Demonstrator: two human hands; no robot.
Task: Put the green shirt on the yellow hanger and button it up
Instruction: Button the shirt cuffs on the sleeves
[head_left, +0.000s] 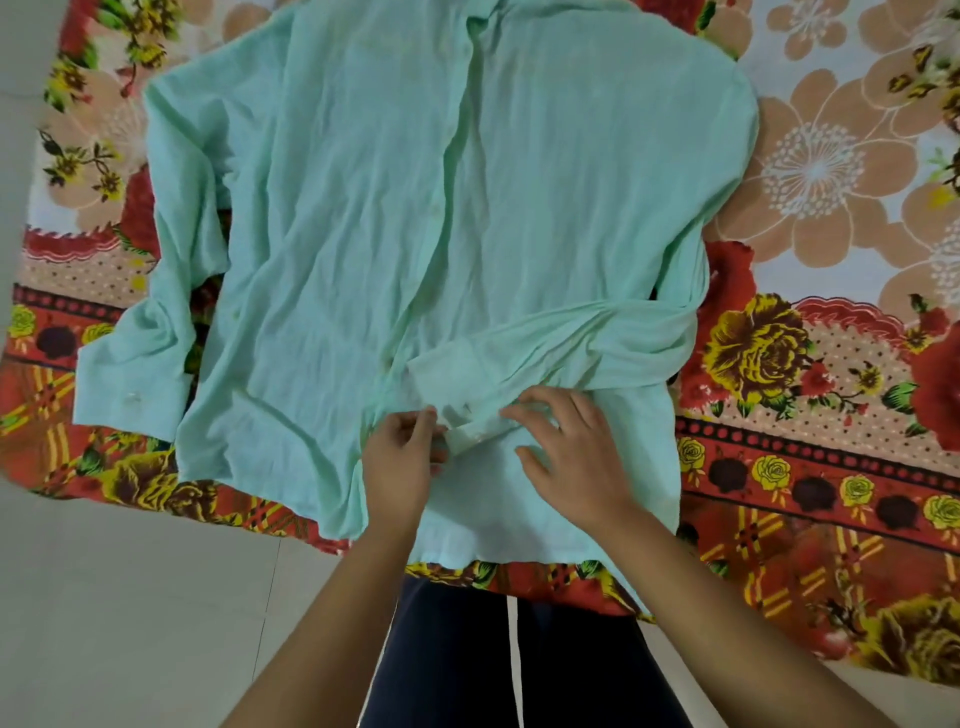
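The pale green shirt (415, 208) lies flat on the bed, front side up, collar away from me and hem toward me. Its right sleeve is folded across the lower front. My left hand (397, 462) pinches the front placket near the hem. My right hand (566, 457) is beside it with fingers spread and curled over the cloth, touching the same strip of placket. A small button shows higher up the placket (435, 209). The yellow hanger is hidden from view.
A floral bedsheet (810, 364) in red, yellow and peach covers the bed under the shirt. Grey tiled floor (130, 597) lies at the left and below. My dark trousers (493, 649) show at the bed's near edge.
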